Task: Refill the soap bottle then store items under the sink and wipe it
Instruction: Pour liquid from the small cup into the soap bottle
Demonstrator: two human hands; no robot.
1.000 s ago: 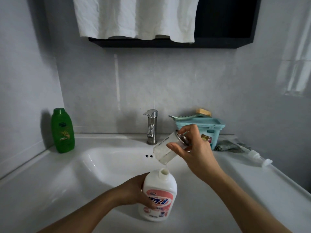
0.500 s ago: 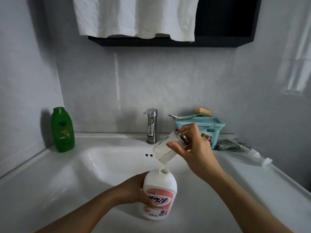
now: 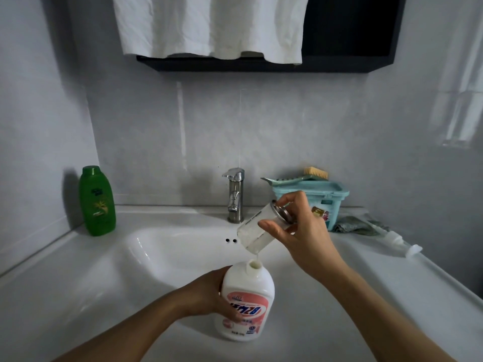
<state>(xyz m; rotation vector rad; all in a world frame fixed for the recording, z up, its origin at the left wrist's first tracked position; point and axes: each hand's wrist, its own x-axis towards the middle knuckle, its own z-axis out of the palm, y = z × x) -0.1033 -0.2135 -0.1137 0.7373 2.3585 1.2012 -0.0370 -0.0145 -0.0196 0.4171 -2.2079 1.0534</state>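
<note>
**Soap bottle gripped at the basin's 6 o'clock, clear container tipped over its neck**

Soap bottle [image 3: 247, 301]: smooth white plastic, rounded at the shoulders, with a short open neck. It stands upright on the front rim of the glossy white sink [image 3: 78, 283], at 6 o'clock of the bowl. Its pink-and-white label carries bold blue characters that are upside down from this view; I cannot read them surely.

The left hand [image 3: 209, 296] is wrapped round the bottle's side from 9 o'clock, thumb across the label. The right hand [image 3: 305, 231] pinches a clear container [image 3: 254, 228], a small cylinder with a shiny metal ring at its raised end. It is tilted, low end just above the open neck, and a thin pale thread of liquid runs between them. A line of dark print on its wall is too small to read.

- At 12 o'clock: a brushed-metal faucet [image 3: 235, 194].
- At 10 o'clock: a glossy green bottle [image 3: 97, 201] with a gold plant drawing.
- At 2 o'clock: a teal plastic box [image 3: 317, 197], a bristle brush [image 3: 315, 173] on its lid, a crumpled grey-green cloth [image 3: 355, 226] beside it.
- At 3 o'clock: a white pump head [image 3: 397, 242] lying on its side.

Above, a creased white towel [image 3: 209, 24] hangs over a dark cabinet [image 3: 352, 35].
</note>
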